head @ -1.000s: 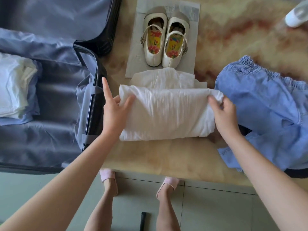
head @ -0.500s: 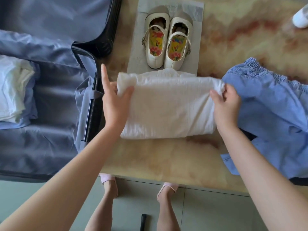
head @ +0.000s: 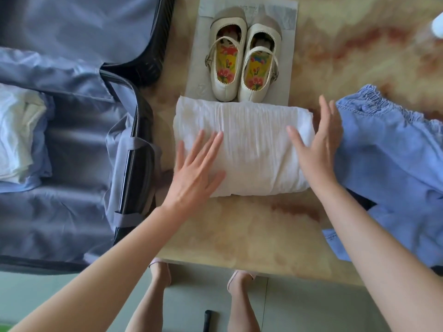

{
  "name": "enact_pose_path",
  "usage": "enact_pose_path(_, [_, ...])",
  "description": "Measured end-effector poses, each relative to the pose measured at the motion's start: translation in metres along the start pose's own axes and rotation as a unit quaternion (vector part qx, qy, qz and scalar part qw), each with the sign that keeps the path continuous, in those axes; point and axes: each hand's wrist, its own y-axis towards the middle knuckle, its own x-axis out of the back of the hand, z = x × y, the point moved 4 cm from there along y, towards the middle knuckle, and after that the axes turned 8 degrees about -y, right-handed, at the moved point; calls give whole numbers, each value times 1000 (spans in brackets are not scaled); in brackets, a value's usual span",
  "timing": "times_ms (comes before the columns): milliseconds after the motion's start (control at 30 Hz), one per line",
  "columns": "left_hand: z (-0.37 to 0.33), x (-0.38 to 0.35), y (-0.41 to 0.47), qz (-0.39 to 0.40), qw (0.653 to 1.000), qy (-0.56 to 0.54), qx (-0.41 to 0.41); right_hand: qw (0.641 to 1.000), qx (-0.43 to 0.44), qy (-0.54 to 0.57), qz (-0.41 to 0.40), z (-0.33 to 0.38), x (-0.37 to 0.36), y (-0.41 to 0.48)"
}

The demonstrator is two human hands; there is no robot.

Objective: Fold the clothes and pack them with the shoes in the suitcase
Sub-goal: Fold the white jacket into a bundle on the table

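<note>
A folded white garment point(head: 249, 140) lies in the middle of the marbled table point(head: 239, 231). My left hand point(head: 195, 171) rests flat on its left part with fingers spread. My right hand point(head: 316, 144) lies flat on its right end, fingers straight. A pair of cream shoes point(head: 239, 61) with flowered insoles stands on a grey sheet just behind the garment. The open suitcase point(head: 79, 144) with blue-grey lining lies at the left, with folded white and blue clothes point(head: 19, 135) inside. A blue denim garment point(head: 393, 168) is spread unfolded at the right.
The table's front edge runs just below the white garment, with my legs and a green floor point(head: 299, 305) beneath. A small dark object point(head: 207, 321) lies on the floor. A white thing point(head: 437, 25) shows at the far right corner.
Both hands let go of the garment's upper edge after folding it away from me, and now lie flat on top. The fold is closed and the bundle sits lower.
</note>
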Motion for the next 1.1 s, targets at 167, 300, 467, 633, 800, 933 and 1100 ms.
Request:
enact_pose_path(167, [38, -24, 6, 95, 992, 8, 86, 970, 105, -147, 161, -22, -27, -36])
enact_pose_path(300, [45, -30, 10, 124, 988, 44, 83, 956, -23, -172, 235, -37, -42, -27])
enact_pose_path(467, [34, -7, -7, -22, 969, -153, 190, 963, -109, 93, 229, -29, -20, -21])
enact_pose_path(633, [35, 2, -12, -51, 924, -254, 283, 943, -102, 127, 291, -27, -5, -27])
enact_pose_path(800, [37, 10, -2, -41, 917, -295, 267, 932, -43, 133, 335, -18, -5, -38])
enact_pose_path(933, [33, 11, -5, -29, 913, -330, 239, 917, -47, 146, 367, -24, 2, -45])
enact_pose_path(1100, [32, 13, -8, -2, 899, -356, 255, 896, -71, 151, 412, -23, 11, -50])
